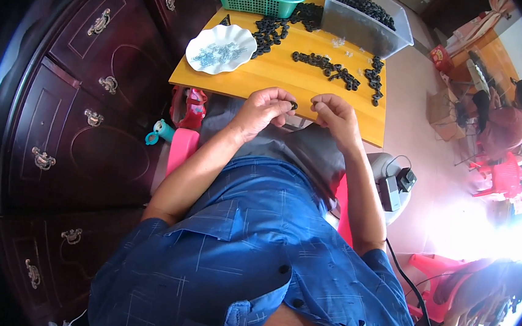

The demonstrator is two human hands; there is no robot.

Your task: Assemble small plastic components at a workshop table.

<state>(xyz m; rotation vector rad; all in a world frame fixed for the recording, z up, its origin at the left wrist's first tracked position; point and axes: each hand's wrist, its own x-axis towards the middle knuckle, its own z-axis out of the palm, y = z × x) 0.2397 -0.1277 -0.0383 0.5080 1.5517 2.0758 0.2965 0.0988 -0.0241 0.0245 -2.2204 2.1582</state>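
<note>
Above the near edge of the yellow wooden table (267, 78), my left hand (265, 111) pinches a small black ring-shaped piece (294, 105) between thumb and fingertips. A short gap away, my right hand (338, 119) is closed in a pinch too. Something small and dark shows at its fingertips, too little to name. Beyond my hands, black rings (327, 66) lie in a loose band across the tabletop. Left of them stands a white scalloped dish (198, 52) holding many small clear pieces (221, 54).
At the table's far side are a green basket (258, 6) and a clear plastic bin (362, 39), both filled with black rings. More rings (374, 83) line the right edge. Dark wooden cabinets (86, 131) stand left. People (503, 124) sit farther right beside pink chairs (499, 175).
</note>
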